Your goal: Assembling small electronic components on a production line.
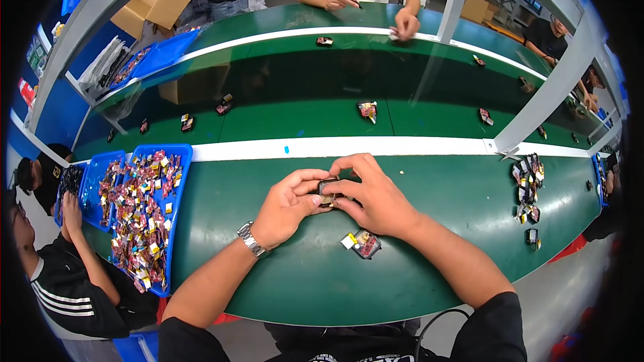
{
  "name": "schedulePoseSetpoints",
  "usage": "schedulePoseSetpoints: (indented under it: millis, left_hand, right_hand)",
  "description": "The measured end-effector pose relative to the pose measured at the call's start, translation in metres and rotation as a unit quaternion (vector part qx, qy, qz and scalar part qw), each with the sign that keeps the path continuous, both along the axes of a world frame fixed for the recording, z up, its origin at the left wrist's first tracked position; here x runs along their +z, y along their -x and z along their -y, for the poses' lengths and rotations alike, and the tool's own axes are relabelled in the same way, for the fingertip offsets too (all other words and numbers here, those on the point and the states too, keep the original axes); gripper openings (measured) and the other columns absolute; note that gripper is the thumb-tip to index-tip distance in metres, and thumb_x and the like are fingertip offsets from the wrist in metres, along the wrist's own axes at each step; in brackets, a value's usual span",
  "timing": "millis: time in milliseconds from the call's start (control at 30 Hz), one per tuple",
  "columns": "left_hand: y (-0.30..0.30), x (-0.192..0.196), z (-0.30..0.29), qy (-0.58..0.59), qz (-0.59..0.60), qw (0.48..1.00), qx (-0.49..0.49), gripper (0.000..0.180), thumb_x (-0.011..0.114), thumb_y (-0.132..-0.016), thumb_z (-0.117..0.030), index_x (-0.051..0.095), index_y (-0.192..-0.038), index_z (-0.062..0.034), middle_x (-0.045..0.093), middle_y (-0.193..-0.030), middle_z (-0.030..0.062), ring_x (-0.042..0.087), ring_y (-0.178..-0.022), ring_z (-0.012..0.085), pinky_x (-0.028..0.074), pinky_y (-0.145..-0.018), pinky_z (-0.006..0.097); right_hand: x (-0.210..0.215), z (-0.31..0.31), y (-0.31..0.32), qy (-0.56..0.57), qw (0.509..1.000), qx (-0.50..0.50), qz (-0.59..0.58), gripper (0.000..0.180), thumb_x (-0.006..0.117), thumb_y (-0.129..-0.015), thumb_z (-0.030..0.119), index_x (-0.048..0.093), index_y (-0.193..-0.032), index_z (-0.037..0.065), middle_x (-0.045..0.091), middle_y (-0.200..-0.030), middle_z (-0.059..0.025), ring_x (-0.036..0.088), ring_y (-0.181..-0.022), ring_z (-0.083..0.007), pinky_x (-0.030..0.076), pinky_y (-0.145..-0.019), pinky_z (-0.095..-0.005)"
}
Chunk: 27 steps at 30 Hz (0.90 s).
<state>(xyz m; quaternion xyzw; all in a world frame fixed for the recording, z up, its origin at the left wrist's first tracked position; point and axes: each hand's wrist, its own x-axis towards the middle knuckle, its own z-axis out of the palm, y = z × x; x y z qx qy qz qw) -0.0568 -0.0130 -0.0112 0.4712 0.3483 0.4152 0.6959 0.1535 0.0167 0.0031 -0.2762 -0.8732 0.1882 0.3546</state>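
Fingers [350, 190]; dark case [327, 199] between them

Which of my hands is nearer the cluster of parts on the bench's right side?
Right. Your right hand is left of the cluster, with green bench between; your left hand is farther left.

With my left hand [285, 206] and right hand [371, 196], I held a small dark case [327, 190] over the green bench [295, 288]; a blue tray [187, 161] of small parts [144, 218] lay to my left.

Left hand [284, 205] close beside right hand [376, 196] (curved fingers [347, 189]).
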Motion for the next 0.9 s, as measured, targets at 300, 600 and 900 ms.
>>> schedulePoseSetpoints:
  millis: [300, 600, 900]
  left_hand:
    - [0.003, -0.004, 0.008, -0.031, -0.022, 0.999, 0.009, 0.037, 0.054, -0.093, 0.001, 0.047, -0.13, 0.0022, 0.056, -0.132, 0.0167, 0.059, -0.116, 0.0229, 0.052, -0.098, 0.038]
    - [-0.004, -0.006, 0.004, -0.053, 0.001, 0.999, -0.001, 0.043, 0.059, -0.088, 0.005, 0.046, -0.129, 0.0039, 0.055, -0.131, 0.02, 0.06, -0.115, 0.0247, 0.052, -0.098, 0.038]
    - [-0.006, -0.004, -0.002, -0.023, -0.02, 0.999, -0.024, 0.036, 0.055, -0.095, -0.001, 0.046, -0.13, 0.0025, 0.054, -0.134, 0.0155, 0.058, -0.117, 0.0207, 0.051, -0.099, 0.035]
  right_hand:
    - [-0.006, -0.005, -0.004, 0.017, 0.997, 0.072, -0.017, 0.02, 0.072, -0.081, 0.012, 0.07, -0.101, 0.009, 0.055, -0.117, -0.0081, 0.051, -0.113, -0.0278, 0.046, -0.094, -0.038]
    - [-0.013, 0.004, 0.001, 0.144, 0.985, 0.011, -0.099, 0.008, 0.071, -0.078, 0.013, 0.073, -0.083, 0.007, 0.06, -0.109, -0.0069, 0.053, -0.111, -0.0259, 0.046, -0.093, -0.0369]
    - [-0.008, 0.002, -0.008, 0.028, 0.999, 0.002, -0.028, 0.013, 0.075, -0.077, 0.012, 0.072, -0.089, 0.009, 0.061, -0.111, -0.0078, 0.057, -0.106, -0.028, 0.049, -0.088, -0.0371]
